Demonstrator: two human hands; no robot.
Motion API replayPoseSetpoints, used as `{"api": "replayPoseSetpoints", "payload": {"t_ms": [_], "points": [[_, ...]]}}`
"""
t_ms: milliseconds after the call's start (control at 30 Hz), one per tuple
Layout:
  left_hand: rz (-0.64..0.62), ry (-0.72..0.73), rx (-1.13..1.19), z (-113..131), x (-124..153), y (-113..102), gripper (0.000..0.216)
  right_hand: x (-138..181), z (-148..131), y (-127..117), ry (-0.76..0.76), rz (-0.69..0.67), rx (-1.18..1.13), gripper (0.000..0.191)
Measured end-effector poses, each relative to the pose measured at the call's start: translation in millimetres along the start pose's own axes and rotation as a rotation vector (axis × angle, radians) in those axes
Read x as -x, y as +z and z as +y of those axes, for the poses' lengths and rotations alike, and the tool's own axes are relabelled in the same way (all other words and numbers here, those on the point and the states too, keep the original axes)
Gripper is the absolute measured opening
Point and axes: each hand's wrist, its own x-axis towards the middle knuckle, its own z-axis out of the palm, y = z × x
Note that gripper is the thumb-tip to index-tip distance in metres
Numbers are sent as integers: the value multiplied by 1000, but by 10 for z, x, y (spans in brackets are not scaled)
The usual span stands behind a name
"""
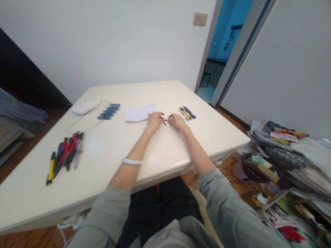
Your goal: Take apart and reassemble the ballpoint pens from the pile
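Observation:
My left hand (155,120) and my right hand (176,121) face each other over the middle of the white table, fingertips a small gap apart. A thin dark piece, like part of a pen, points left from the pinched fingers of my right hand. Just under the left fingertips is another slim dark piece (164,122) with a pale thin end; whether the left fingers grip it or it lies on the table is unclear. My left fingers are closed, with what they hold too small to name. A white sheet of paper (137,114) lies partly beneath my left hand.
Several pens (188,113) lie in a row beyond my right hand. A pile of pens (67,151) is at the table's left. Behind it are a white power strip (85,107), a cable and a blurred blue item (110,112). Cluttered boxes and bags stand on the right floor.

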Motion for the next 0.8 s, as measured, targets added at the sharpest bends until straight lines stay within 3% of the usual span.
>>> {"api": "replayPoseSetpoints", "payload": {"t_ms": [300,667,800], "points": [[-34,2,9,40,-1,24,31,52,-64,-28,26,12,-7,18],[-45,61,-42,47,48,13,31,79,-95,-3,44,31,-4,25],[-61,82,-89,74,73,18,35,57,-97,39,60,42,-6,19]]}}
